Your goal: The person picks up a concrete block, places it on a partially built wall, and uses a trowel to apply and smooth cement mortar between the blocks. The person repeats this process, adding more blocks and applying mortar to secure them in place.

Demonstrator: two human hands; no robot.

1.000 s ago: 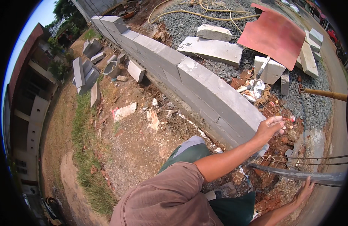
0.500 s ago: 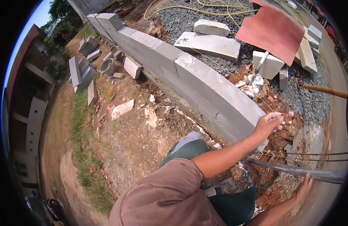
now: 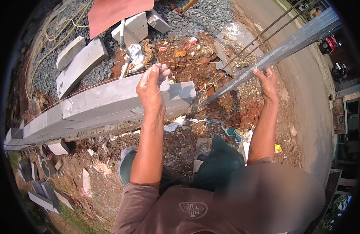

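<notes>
A thin string (image 3: pixel 203 63) runs along the top of a grey block wall (image 3: pixel 106 95), past my left hand, to a grey metal post (image 3: pixel 289 48). My left hand (image 3: pixel 152 84) is raised above the wall near its end, with thumb and fingers pinched on the string. At the post's near edge, my right hand (image 3: pixel 268 84) has its fingertips pressed together where a short strand of the string comes down the post. The post slants from the ground beside the wall's end toward the upper right. What lies inside the right fingertips is mostly hidden.
Thin steel bars (image 3: pixel 262 39) stand beside the post. Behind the wall lie loose pale blocks (image 3: pixel 82 66), a red sheet (image 3: pixel 117 13), a pipe (image 3: pixel 122 33) and gravel (image 3: pixel 211 19). More blocks (image 3: pixel 43 195) lie at lower left. A road (image 3: pixel 305 117) passes on the right.
My view has swung to the right, so the wall now lies left and the post upper right. My right hand has shifted from under the post to its near edge; the left still pinches the string.
</notes>
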